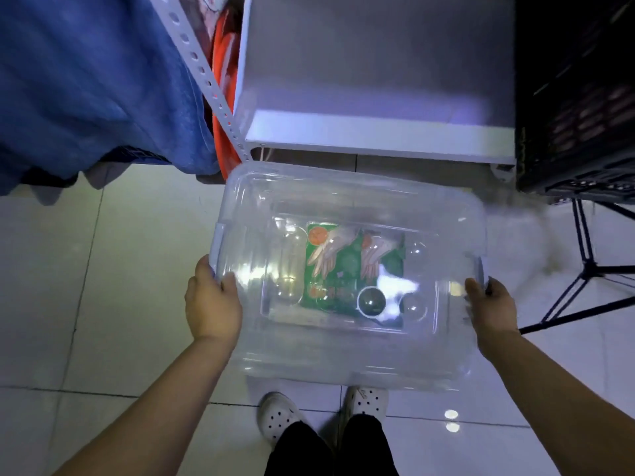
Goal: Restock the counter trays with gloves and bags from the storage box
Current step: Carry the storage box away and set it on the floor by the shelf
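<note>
A clear plastic storage box [347, 360] with its lid on is gripped between both hands over the tiled floor [103, 286], just in front of the person's white clogs [280, 415]. The left hand [213, 302] grips the box's left short side beside a grey latch [219, 245], thumb on top of the lid and fingers curled under the rim. The right hand [492, 309] grips the right short side the same way, just below the other latch. Through the lid, midway between the hands, a green glove packet [343, 269] lies flat on the box's bottom, with a dark round item [372, 300] at its near right corner; what that is cannot be told. Beyond the box's far edge is a white shelf [374, 139], with blue cloth [89, 87] to the left and a black crate [577, 97] to the right.
</note>
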Demonstrator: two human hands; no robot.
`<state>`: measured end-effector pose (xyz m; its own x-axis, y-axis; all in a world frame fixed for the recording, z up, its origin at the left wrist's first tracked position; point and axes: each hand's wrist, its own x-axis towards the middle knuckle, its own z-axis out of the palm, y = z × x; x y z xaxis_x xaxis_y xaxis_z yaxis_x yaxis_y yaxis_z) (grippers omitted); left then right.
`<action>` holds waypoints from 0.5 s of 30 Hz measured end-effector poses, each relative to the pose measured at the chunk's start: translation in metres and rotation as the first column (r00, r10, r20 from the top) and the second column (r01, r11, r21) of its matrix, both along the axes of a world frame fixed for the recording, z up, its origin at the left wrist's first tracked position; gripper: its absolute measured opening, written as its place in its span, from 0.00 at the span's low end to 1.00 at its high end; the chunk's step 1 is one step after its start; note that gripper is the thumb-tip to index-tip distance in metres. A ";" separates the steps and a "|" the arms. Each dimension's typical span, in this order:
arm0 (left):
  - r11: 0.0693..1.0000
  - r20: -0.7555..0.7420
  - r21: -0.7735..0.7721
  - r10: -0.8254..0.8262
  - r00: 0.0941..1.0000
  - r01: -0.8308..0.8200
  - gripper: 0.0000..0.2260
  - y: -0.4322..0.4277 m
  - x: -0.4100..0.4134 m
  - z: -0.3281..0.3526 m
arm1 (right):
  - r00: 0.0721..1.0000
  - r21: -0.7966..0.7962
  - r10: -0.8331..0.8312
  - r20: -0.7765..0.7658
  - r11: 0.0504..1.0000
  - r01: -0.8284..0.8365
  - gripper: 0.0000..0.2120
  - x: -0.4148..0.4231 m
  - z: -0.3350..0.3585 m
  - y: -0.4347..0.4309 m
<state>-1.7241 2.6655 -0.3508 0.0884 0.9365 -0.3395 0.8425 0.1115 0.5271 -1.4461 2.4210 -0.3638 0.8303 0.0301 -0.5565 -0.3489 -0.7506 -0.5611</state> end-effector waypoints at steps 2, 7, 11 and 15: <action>0.998 0.037 0.056 -0.039 0.999 0.037 0.16 -0.001 0.012 0.035 | 0.998 0.044 -0.049 -0.049 0.998 0.051 0.07 0.004 0.032 -0.012; 0.981 0.105 0.130 -0.159 0.982 0.145 0.17 0.010 0.056 0.112 | 0.981 0.094 -0.167 -0.099 0.980 0.176 0.14 0.018 0.116 -0.027; 0.962 0.135 0.165 -0.239 0.962 0.216 0.11 0.033 0.104 0.156 | 0.962 0.097 -0.250 -0.111 0.961 0.261 0.17 0.037 0.158 -0.028; 0.939 0.144 0.189 -0.315 0.938 0.286 0.11 0.058 0.142 0.173 | 0.944 0.113 -0.317 -0.089 0.939 0.326 0.19 0.047 0.173 -0.017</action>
